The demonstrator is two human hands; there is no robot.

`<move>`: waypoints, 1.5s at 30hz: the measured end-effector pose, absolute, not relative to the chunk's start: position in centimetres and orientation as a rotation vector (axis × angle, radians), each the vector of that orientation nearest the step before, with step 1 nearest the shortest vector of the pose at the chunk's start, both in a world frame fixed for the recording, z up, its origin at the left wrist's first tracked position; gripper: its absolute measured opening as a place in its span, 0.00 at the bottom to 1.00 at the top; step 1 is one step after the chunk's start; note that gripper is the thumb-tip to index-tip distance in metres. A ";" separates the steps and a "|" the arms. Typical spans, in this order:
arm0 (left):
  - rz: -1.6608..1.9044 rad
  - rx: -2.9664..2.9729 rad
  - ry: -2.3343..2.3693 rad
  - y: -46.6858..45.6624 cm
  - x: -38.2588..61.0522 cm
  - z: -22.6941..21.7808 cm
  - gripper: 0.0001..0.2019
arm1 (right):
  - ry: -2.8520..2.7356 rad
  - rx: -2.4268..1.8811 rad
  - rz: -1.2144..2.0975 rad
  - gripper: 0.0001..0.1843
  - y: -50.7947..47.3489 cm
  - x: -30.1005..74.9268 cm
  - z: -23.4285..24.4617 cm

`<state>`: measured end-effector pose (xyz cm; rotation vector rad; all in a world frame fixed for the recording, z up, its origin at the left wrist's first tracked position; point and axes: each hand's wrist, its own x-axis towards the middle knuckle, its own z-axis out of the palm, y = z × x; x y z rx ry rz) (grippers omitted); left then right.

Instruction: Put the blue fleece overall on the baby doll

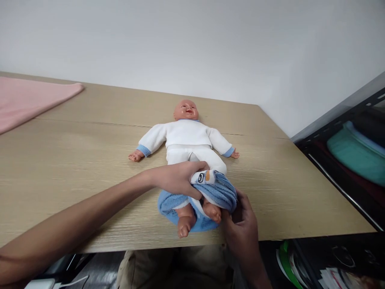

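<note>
A baby doll (189,132) lies on its back on the wooden table, its head towards the wall. It wears a white top with blue cuffs and white bottoms. Bunched around its lower legs are blue terry baby pants (221,192) with a white printed band, and both bare feet poke out below. My left hand (180,178) reaches across the doll's legs, its thumb and fingers closed on the bunched fabric near the printed band. On the other side, my right hand (243,224) grips the same fabric beside the doll's foot, with its fingertips partly hidden behind the cloth.
A pink cloth (33,98) lies at the table's far left. At the right, beyond the table (279,192) edge, a black shelf rack (339,174) holds teal containers. Papers and a green-rimmed round item sit lower right. A white wall stands behind.
</note>
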<state>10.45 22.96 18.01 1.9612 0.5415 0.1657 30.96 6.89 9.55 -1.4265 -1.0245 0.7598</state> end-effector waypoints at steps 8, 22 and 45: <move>0.232 1.908 0.357 24.0 10.4 17.6 0.08 | -1.353 -1.389 0.717 0.11 9.2 34.2 10.9; 0.124 2.058 0.395 23.8 9.9 17.9 0.18 | -1.730 -1.243 1.205 0.23 11.0 38.3 13.9; 0.560 2.090 1.046 17.8 3.0 16.4 0.09 | -2.091 -1.077 0.712 0.12 20.7 37.0 16.0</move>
